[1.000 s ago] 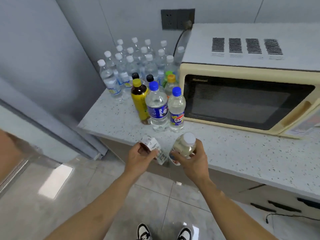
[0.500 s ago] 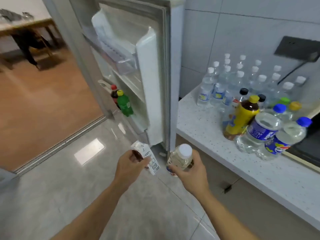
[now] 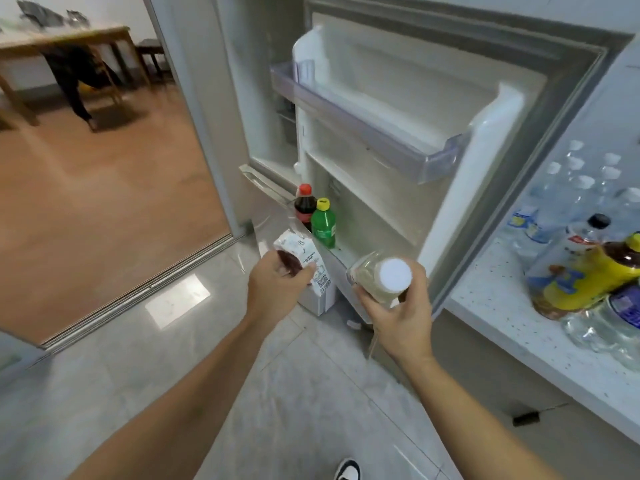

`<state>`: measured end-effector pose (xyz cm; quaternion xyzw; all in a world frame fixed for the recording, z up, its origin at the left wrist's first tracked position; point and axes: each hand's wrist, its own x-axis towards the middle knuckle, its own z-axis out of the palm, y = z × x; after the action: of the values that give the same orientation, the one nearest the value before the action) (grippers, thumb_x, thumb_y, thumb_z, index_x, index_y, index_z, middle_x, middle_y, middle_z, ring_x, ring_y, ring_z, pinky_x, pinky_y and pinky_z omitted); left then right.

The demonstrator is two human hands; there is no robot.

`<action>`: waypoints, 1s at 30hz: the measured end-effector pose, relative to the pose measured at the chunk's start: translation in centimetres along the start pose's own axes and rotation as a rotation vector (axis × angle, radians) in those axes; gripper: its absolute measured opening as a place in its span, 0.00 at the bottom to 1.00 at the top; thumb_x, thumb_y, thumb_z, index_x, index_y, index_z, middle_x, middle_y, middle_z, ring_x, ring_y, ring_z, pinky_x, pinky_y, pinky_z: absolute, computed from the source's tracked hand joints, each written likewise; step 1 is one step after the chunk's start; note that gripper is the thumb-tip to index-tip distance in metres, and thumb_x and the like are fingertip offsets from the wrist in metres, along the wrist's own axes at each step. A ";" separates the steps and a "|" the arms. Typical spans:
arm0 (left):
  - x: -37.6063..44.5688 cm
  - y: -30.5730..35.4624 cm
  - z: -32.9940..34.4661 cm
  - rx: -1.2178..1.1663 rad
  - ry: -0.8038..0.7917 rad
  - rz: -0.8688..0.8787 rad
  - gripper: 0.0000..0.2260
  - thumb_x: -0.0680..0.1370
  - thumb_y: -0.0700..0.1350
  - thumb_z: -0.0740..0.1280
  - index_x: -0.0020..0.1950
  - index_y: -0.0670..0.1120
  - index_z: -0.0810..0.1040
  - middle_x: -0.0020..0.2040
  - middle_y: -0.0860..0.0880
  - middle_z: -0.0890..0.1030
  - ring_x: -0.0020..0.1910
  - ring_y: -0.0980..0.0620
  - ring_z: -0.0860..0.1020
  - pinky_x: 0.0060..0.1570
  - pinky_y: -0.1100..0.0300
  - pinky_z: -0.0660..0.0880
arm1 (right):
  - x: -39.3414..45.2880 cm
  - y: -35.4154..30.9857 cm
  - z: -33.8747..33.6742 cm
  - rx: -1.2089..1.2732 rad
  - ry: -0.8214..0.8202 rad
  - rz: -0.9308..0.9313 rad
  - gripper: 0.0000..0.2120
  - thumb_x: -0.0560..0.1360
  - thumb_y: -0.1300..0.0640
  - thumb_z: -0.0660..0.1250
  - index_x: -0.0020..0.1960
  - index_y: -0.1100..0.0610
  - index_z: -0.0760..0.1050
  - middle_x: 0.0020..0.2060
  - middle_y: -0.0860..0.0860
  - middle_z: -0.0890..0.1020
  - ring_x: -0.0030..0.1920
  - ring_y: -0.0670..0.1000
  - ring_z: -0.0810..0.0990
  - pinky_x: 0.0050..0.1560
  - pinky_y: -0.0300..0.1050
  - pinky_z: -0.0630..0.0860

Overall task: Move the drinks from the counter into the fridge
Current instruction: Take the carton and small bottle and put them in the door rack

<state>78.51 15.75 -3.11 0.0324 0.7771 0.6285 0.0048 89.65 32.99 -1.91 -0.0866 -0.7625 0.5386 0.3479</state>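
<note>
Fridge door [image 3: 398, 133]: bottle [image 3: 379, 277] cap-up, near-vertical.

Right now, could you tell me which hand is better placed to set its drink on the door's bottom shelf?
Left, probably: the left hand holds its carton just beside the green bottle there.

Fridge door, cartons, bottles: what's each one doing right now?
Fridge door: open.
Carton: held in left hand.
White-capped bottle: held in right hand.
Green bottle: upright on door shelf.
Dark red-capped bottle: upright behind it.
</note>
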 end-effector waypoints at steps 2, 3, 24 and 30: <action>2.0 1.0 0.8 -0.044 -0.014 0.062 0.16 0.67 0.49 0.78 0.53 0.50 0.82 0.48 0.58 0.86 0.48 0.59 0.84 0.51 0.55 0.83 | 1.6 0.4 1.2 -0.005 0.018 0.010 0.28 0.67 0.51 0.80 0.62 0.48 0.71 0.56 0.33 0.76 0.58 0.36 0.75 0.58 0.28 0.70; 2.9 1.4 1.3 -0.046 -0.022 0.096 0.17 0.68 0.50 0.78 0.55 0.52 0.82 0.49 0.60 0.85 0.49 0.61 0.84 0.51 0.57 0.82 | 2.3 0.7 1.7 -0.014 0.028 0.020 0.29 0.67 0.52 0.80 0.63 0.52 0.72 0.56 0.35 0.77 0.58 0.37 0.76 0.58 0.29 0.71; 15.1 -2.3 9.2 0.608 -0.452 0.317 0.21 0.66 0.50 0.78 0.51 0.44 0.73 0.46 0.46 0.81 0.45 0.44 0.79 0.39 0.59 0.68 | 8.8 7.0 6.4 -0.386 0.045 0.665 0.30 0.64 0.59 0.79 0.62 0.53 0.69 0.49 0.49 0.81 0.50 0.53 0.82 0.48 0.42 0.76; 15.4 -2.9 9.3 0.687 -0.557 0.418 0.30 0.70 0.50 0.76 0.66 0.46 0.66 0.44 0.45 0.82 0.45 0.42 0.81 0.40 0.54 0.74 | 9.1 6.4 6.5 -0.481 0.038 0.768 0.30 0.68 0.51 0.78 0.63 0.56 0.67 0.45 0.47 0.79 0.43 0.49 0.79 0.43 0.38 0.74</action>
<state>63.45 25.13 -7.43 0.3546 0.8854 0.2908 0.0754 77.30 35.23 -4.78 -0.4514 -0.7721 0.4344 0.1068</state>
